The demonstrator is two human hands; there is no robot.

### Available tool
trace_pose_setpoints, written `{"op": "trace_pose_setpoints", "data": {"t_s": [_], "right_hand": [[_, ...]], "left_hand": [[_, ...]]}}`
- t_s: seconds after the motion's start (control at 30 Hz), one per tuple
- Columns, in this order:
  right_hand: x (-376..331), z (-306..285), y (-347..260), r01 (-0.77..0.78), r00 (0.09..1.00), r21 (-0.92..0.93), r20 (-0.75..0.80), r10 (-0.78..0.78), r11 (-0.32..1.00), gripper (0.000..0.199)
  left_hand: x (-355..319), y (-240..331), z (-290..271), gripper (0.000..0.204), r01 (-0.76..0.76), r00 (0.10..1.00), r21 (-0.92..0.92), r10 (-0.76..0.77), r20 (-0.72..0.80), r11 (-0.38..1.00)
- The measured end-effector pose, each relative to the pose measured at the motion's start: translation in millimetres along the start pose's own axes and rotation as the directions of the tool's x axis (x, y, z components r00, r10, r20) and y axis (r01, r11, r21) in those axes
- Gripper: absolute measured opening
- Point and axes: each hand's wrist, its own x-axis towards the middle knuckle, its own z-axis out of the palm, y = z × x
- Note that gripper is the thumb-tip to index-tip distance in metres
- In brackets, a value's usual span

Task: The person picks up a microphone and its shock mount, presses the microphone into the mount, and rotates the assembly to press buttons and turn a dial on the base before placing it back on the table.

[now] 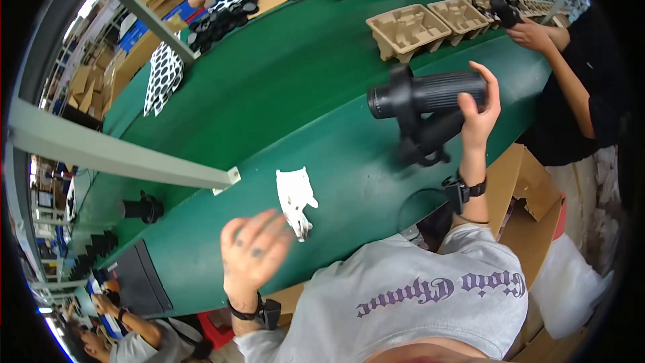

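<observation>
My right hand point(480, 104) grips the right end of a black ribbed cylindrical device point(443, 91), raised above the green bench. A black collar rings its body, and a second black tube with a small looped part hangs below; its lower parts are slightly blurred. Out to the left, my left hand point(252, 249) hovers over the near side of the bench, fingers stretched out and smeared by motion, holding nothing visible. Just beyond its fingertips lies a crumpled white glove point(293, 191) with dark smudges.
Brown moulded pulp trays point(408, 30) line a green conveyor belt point(282, 74). A metal post point(127, 148) crosses at left, near another black device point(140, 209) and a flat black case point(138, 279). Co-workers sit across, at right and at lower left. An open cardboard box point(531, 188) stands at right.
</observation>
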Motion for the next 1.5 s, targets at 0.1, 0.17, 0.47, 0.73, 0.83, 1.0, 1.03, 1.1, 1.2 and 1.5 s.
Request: {"op": "trace_pose_setpoints", "data": {"t_s": [0.1, 0.17, 0.47, 0.73, 0.83, 1.0, 1.03, 1.1, 1.2, 1.5], "right_hand": [[21.1, 0.9, -7.9, 0.281, 0.951, -0.517, 0.262, -0.163, 0.809, 0.054], [36.4, -1.6, 4.3, 0.267, 0.926, -0.665, 0.379, 0.007, 0.697, 0.056], [36.1, -22.5, 17.6, 0.206, 0.972, -0.801, 0.235, -0.023, 0.563, 0.059], [-18.4, -32.0, 19.1, 0.305, 0.952, -0.74, 0.237, -0.192, 0.599, 0.032], [-18.7, -54.8, 14.5, 0.455, 0.888, -0.746, 0.344, -0.304, 0.486, 0.03], [-34.0, -19.6, 2.9, 0.663, 0.739, -0.478, 0.292, -0.608, 0.576, 0.022], [-42.0, -4.3, 7.1, 0.619, 0.785, -0.368, 0.258, -0.563, 0.694, 0.022], [-66.7, 45.7, 4.7, 0.334, 0.92, -0.198, 0.283, -0.273, 0.922, 0.017], [-106.2, 112.0, 7.0, 0.319, 0.791, -0.097, 0.575, -0.209, 0.943, 0.009], [-191.2, 170.1, 31.3, -0.244, 0.635, -0.055, 0.746, 0.202, 0.968, 0.009]], "left_hand": [[-42.8, -12.4, 5.5, 0.021, 0.221, 0.975, -0.033, -0.221, 0.018, 0.975], [-55.9, -12.7, 14.2, 0.022, 0.266, 0.964, -0.05, -0.265, 0.016, 0.963], [-75.5, -18.5, 25.8, 0.027, 0.442, 0.896, -0.036, -0.439, 0.066, 0.896], [-194.1, -74.5, 35.2, 0.026, 0.812, 0.571, -0.029, -0.804, -0.165, 0.583], [-267.5, -126.9, 58.2, 0.038, 0.959, 0.282, 0.054, -0.942, -0.181, 0.277], [-334.1, -166.3, 49.7, 0.051, 0.978, 0.054, 0.208, -0.92, -0.387, -0.03], [-334.1, -174.2, 48.4, 0.054, 0.984, -0.004, 0.16, -0.916, -0.401, -0.074], [-301.6, -192.8, 59.2, 0.062, 0.983, 0.043, -0.118, -0.81, -0.585, 0.137], [-220.6, -213.6, 23.0, 0.069, 0.958, 0.201, -0.004, -0.681, -0.704, 0.288], [-170.5, -317.9, -12.2, 0.055, 0.998, 0.043, -0.032, -0.95, -0.308, 0.056]]}}
